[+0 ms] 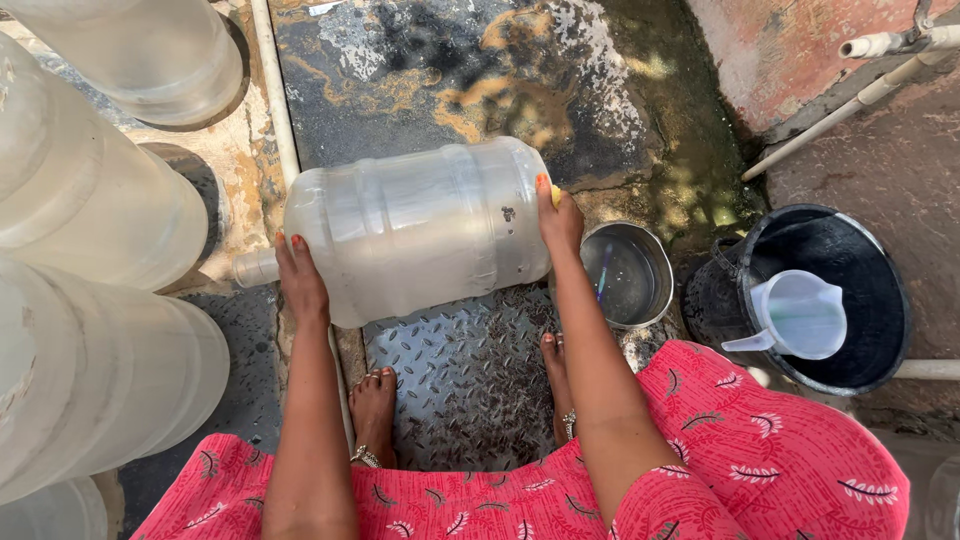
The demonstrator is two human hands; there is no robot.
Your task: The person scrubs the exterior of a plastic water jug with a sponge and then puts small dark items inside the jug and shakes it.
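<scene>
Two hands hold one large clear water jug point(415, 230) on its side, above a wet steel tread plate point(465, 385) where the person's bare feet stand. The left hand point(298, 282) is spread flat against the shoulder of the jug, near its short neck point(256, 267), which points to the left. The right hand point(558, 218) presses on the jug's base, with what looks like a yellow sponge point(556, 193) peeking out beside its fingers. Neither hand wraps around the jug; it is only squeezed between two flat palms.

That is the main risk as I judge it: the plastic looks smooth and possibly wet, so uneven pressure could let the jug slide out and drop onto the feet just below. The plate and the dark, stained ground around it appear damp, so a slip of the feet is also possible. A steel bowl point(628, 275) sits just beside the right forearm and could be knocked over by the elbow or by the jug swinging.

Labels are few: the jug carries only a small dark mark point(508, 214) low on its side near the base. More clear jugs point(90, 200) stand at the left, showing no labels. At the right a white plastic pitcher point(797, 315) rests in a black bucket point(880, 270).
</scene>
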